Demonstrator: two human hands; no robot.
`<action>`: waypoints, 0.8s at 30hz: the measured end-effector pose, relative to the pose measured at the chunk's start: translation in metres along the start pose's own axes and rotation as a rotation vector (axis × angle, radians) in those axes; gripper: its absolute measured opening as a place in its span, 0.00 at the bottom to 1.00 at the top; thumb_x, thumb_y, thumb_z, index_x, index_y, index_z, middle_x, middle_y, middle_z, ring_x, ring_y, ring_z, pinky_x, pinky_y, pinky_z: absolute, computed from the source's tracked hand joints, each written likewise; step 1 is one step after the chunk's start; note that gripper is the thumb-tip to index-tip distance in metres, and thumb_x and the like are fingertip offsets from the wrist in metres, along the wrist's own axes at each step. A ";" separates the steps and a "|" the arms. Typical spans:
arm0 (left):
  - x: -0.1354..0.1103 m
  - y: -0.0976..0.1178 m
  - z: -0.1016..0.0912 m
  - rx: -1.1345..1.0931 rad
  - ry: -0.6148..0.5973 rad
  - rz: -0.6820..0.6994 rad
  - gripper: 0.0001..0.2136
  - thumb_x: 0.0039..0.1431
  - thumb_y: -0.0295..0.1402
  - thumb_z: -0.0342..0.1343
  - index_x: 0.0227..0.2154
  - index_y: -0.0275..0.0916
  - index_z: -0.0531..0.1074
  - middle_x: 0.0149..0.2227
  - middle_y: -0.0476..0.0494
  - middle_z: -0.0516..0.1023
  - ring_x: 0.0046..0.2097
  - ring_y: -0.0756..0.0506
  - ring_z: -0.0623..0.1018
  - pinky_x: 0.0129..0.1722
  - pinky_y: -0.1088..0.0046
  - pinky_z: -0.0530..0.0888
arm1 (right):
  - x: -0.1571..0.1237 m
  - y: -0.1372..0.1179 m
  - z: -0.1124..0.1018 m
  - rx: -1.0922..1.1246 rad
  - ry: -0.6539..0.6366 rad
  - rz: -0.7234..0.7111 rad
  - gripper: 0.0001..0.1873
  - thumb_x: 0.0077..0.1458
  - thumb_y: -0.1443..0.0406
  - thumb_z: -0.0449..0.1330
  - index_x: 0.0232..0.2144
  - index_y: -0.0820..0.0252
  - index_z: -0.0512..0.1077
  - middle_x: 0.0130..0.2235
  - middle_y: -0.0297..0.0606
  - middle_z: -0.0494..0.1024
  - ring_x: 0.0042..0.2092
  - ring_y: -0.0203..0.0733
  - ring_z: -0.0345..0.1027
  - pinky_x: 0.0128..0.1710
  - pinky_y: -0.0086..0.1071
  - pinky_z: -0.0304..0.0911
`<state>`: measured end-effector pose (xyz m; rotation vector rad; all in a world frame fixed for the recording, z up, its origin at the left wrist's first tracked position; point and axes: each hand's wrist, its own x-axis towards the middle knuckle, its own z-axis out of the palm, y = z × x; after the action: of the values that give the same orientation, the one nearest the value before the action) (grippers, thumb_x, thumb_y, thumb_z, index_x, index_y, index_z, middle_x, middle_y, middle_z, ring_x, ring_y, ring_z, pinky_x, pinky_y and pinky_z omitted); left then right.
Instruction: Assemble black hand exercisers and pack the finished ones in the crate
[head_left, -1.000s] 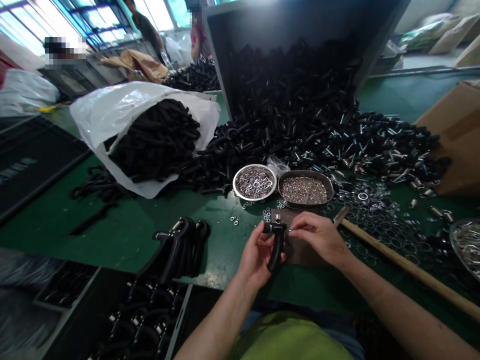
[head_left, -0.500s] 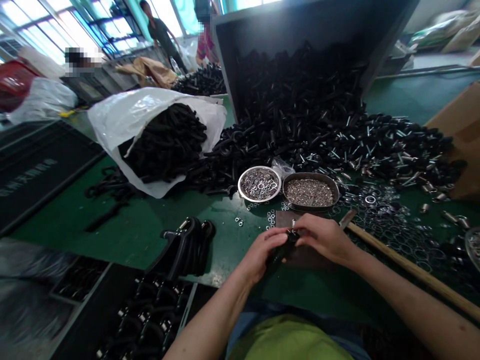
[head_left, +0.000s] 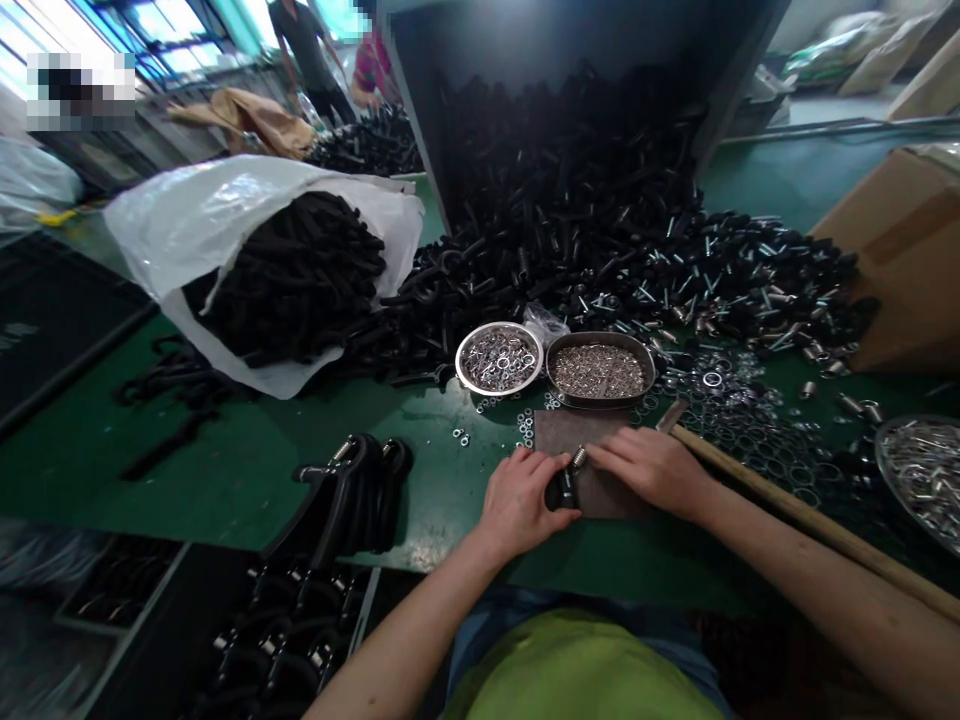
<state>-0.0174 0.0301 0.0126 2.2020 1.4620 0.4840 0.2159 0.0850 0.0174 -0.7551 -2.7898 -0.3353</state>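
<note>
My left hand [head_left: 519, 500] is closed around a black curved handle part [head_left: 561, 490], pressing it down on a dark flat pad [head_left: 600, 440] on the green table. My right hand [head_left: 651, 468] pinches the part's top end, where a small metal bolt tip [head_left: 578, 456] sticks out. Just beyond the pad stand a round steel bowl of washers [head_left: 499, 358] and an oval steel dish of small nuts [head_left: 600, 371].
A wooden hammer handle [head_left: 787, 515] lies at right. Black parts spill from a tipped grey bin [head_left: 570, 40] and a white sack [head_left: 247, 215]. Finished handles [head_left: 360, 490] are stacked at left above a black crate [head_left: 292, 640]. A cardboard box [head_left: 907, 250] stands at right. People stand far behind.
Both hands have brought the black part down from in front of me onto the dark pad. The left hand now covers most of it.
</note>
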 end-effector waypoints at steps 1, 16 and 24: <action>-0.001 0.000 0.002 -0.006 0.012 -0.026 0.30 0.42 0.43 0.65 0.50 0.43 0.66 0.44 0.45 0.74 0.47 0.40 0.69 0.47 0.62 0.67 | -0.013 0.003 -0.006 -0.016 -0.014 0.157 0.14 0.60 0.65 0.51 0.46 0.62 0.69 0.37 0.42 0.74 0.38 0.42 0.63 0.35 0.34 0.56; 0.003 0.005 0.006 0.022 0.072 -0.144 0.28 0.36 0.44 0.68 0.42 0.40 0.70 0.41 0.44 0.70 0.44 0.41 0.68 0.44 0.64 0.69 | -0.056 -0.012 -0.059 0.298 -0.100 0.952 0.16 0.62 0.59 0.44 0.43 0.60 0.66 0.31 0.40 0.76 0.28 0.42 0.70 0.26 0.33 0.63; 0.001 0.006 0.008 0.031 0.084 -0.140 0.27 0.36 0.45 0.67 0.41 0.39 0.70 0.40 0.44 0.70 0.44 0.41 0.68 0.44 0.64 0.69 | -0.007 -0.054 -0.067 0.511 -0.092 0.654 0.14 0.61 0.64 0.44 0.41 0.57 0.68 0.31 0.37 0.78 0.29 0.40 0.73 0.27 0.30 0.64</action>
<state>-0.0083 0.0277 0.0091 2.1074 1.6642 0.5150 0.2043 0.0177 0.0701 -1.4667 -2.3447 0.5126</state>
